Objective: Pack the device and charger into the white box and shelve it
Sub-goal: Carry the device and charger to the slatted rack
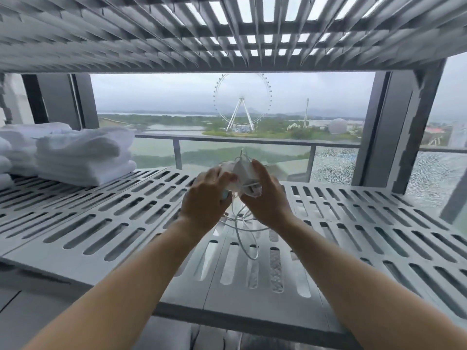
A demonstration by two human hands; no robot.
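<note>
Head view: my hands meet above the slotted grey shelf [101,210]. Right hand [265,200] and left hand [204,200] both clamp the white charger [243,176]; its long axis is too blurred to tell. Its cable [241,224] hangs straight down in loops. Folded towels [83,157] sit far left.

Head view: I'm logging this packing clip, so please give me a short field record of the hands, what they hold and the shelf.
left hand: grips the charger from the left
right hand: grips the charger from the right
charger: white, held above the shelf
cable: hangs in loops down to the shelf
shelf: grey, slotted
towels: white, folded, stacked at shelf's left
white box: not in view
</note>
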